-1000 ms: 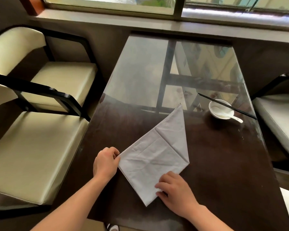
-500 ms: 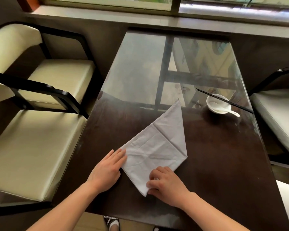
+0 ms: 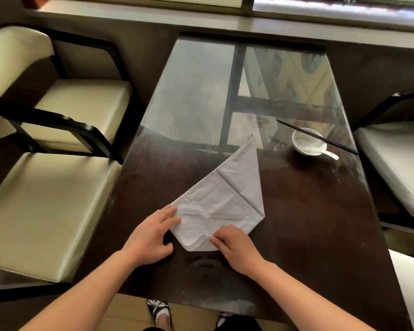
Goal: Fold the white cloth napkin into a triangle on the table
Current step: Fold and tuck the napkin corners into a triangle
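Observation:
The white cloth napkin (image 3: 227,201) lies folded on the dark glass-topped table (image 3: 308,223), its long point aimed away toward the bowl. My left hand (image 3: 153,235) rests flat on the napkin's near left edge, fingers spread on the cloth. My right hand (image 3: 237,247) pinches the near bottom corner, which is lifted and curled over toward the left.
A white bowl (image 3: 307,144) with a white spoon and black chopsticks (image 3: 317,137) across it stands at the far right. Cream-cushioned chairs (image 3: 46,204) flank the table on both sides. A window sill (image 3: 201,17) runs along the far end.
My left hand opened from a pinch at the left corner and now lies flat on the cloth. My right hand has drawn the bottom corner up and inward, shortening that point.

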